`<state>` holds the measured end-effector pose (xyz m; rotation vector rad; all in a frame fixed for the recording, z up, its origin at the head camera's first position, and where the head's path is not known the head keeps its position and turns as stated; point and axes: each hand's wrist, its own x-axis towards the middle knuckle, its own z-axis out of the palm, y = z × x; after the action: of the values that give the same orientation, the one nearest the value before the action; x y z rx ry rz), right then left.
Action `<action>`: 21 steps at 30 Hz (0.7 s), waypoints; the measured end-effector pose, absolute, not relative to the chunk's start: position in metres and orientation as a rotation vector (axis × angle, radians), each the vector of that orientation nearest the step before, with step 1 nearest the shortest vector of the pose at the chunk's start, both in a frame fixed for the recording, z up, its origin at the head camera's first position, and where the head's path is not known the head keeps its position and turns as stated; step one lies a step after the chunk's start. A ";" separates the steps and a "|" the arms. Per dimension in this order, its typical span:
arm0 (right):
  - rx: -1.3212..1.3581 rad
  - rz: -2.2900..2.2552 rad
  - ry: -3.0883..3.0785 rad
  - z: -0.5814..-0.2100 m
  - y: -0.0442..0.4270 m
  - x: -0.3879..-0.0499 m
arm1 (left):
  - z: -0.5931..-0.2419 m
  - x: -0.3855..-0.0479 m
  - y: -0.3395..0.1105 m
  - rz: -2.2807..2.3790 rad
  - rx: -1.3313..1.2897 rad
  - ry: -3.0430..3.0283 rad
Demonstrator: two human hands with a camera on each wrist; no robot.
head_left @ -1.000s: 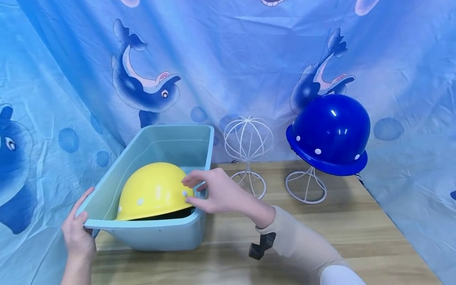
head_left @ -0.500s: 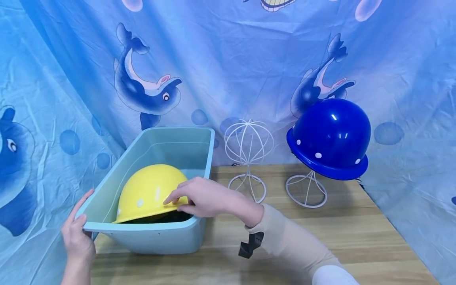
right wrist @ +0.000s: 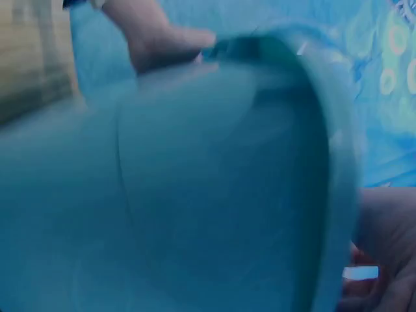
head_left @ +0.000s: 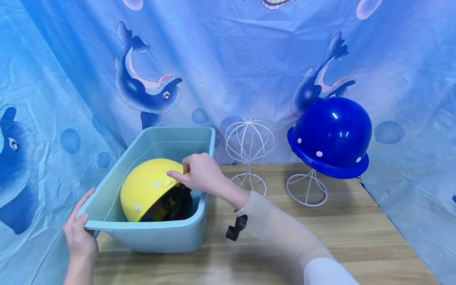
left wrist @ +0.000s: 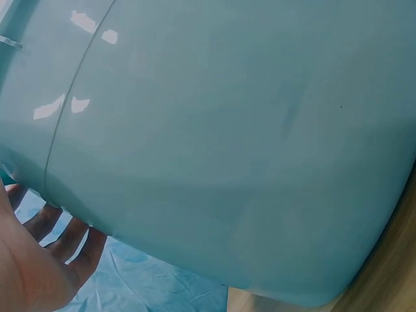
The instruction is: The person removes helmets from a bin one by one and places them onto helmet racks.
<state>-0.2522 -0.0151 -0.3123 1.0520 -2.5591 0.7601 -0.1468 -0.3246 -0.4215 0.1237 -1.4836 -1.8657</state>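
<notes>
A yellow hard hat (head_left: 142,186) lies tilted inside a pale teal plastic bin (head_left: 153,239), its dark inner lining facing front right. My right hand (head_left: 203,172) holds the hat's raised brim, thumb on the outer shell and the other fingers partly hidden. At the bin's front left corner, my left hand (head_left: 81,235) grips the rim; the left wrist view shows its fingers (left wrist: 81,257) curled under the edge against the outer wall. The right wrist view is blurred and mostly filled by the bin wall (right wrist: 195,188), with part of the right hand (right wrist: 390,253) at the edge.
An unoccupied white wire stand (head_left: 249,142) is just right of the bin. Farther right, a blue hard hat (head_left: 331,138) sits tilted on another wire stand (head_left: 307,202). All stand on a wooden table (head_left: 338,229), with a dolphin-printed curtain (head_left: 231,59) around it.
My right hand has moved from beside the yellow hard hat to its brim and lifted that side, so the hat tips leftward and its inside shows. The left hand stays on the bin rim.
</notes>
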 end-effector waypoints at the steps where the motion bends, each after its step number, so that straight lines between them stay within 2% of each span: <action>1: 1.006 0.770 -2.582 -0.311 -0.017 -0.258 | -0.421 -0.147 -0.324 -1.862 0.132 -1.493; 6: 0.835 1.009 -2.679 -0.309 -0.022 -0.279 | -0.418 -0.144 -0.323 -1.830 0.159 -1.528; 13: 0.735 1.382 -2.766 -0.313 -0.023 -0.284 | -0.419 -0.144 -0.321 -1.821 0.146 -1.522; 21: 0.982 2.076 -3.022 -0.304 -0.032 -0.300 | -0.417 -0.144 -0.320 -1.806 0.157 -1.530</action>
<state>-0.2996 -0.0315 -0.3045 0.9822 -3.0221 2.0756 -0.1439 -0.3203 -0.4169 0.1572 -1.5302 -1.8064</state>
